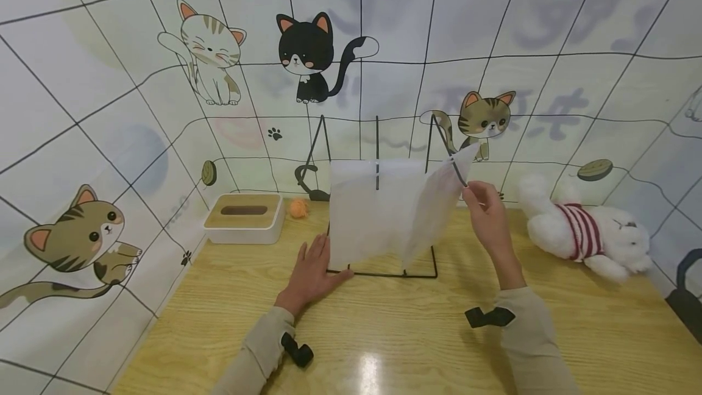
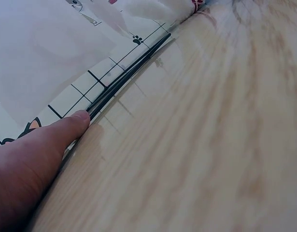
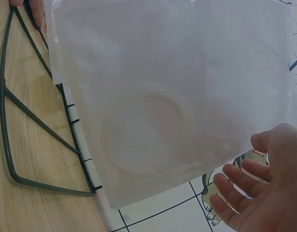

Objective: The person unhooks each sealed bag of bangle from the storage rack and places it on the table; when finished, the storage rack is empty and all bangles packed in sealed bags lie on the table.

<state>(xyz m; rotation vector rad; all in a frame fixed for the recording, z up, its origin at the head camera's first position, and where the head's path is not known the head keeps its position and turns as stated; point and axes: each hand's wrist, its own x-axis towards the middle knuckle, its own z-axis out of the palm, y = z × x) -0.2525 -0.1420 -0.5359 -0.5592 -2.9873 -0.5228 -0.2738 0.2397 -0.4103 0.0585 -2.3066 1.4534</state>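
A translucent white plastic bag (image 1: 367, 218) hangs on a black wire stand (image 1: 384, 274) that rises from the table. Its right side is drawn out towards the upper right. Low at the stand's front left corner, my left hand (image 1: 311, 276) lies with fingers extended, the thumb (image 2: 71, 126) touching the base wire. My right hand (image 1: 485, 215) is at the bag's upper right corner, by the end of a wire arm. In the right wrist view its thumb (image 3: 264, 141) meets the bag's edge while the fingers (image 3: 237, 186) stay apart, loosely bent. A faint ring shows on the bag there.
At the back left stands a white tissue box (image 1: 244, 224) with a wooden lid, an orange ball (image 1: 298, 208) beside it. A white plush toy (image 1: 587, 233) in a striped top lies at the right. Behind the table (image 1: 384, 334) hangs a cat-printed cloth (image 1: 395, 23).
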